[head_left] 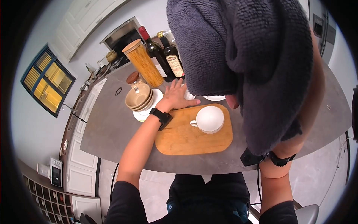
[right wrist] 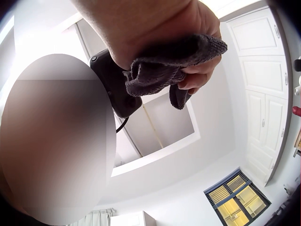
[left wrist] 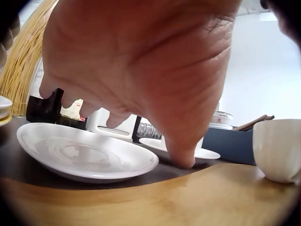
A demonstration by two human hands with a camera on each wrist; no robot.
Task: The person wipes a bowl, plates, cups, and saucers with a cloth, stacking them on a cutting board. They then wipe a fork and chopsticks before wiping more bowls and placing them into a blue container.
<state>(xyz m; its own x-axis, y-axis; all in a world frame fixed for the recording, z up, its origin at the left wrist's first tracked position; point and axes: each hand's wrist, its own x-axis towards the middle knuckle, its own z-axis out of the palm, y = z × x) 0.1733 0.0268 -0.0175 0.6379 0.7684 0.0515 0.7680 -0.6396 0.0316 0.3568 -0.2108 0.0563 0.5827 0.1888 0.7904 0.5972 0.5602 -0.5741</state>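
My right hand (right wrist: 174, 28) grips a dark grey towel (head_left: 276, 74), its fingers curled into the cloth. The towel is raised close to the head camera and hides most of that hand there. My left hand (head_left: 177, 96) reaches past the far left corner of a wooden cutting board (head_left: 179, 143), fingers spread. In the left wrist view it hovers over a white saucer (left wrist: 84, 150), with the thumb lowered near the board's edge. A white cup (head_left: 210, 118) stands upright on the board, its handle pointing left.
Stacked tan bowls (head_left: 138, 97) sit on a white plate (head_left: 156, 98) to the left. Behind them are a lidded jar of spaghetti (head_left: 143, 63), two dark bottles (head_left: 172, 56) and a small jar (head_left: 135, 78). Another white saucer (head_left: 214, 98) lies beyond the board, partly covered by the towel.
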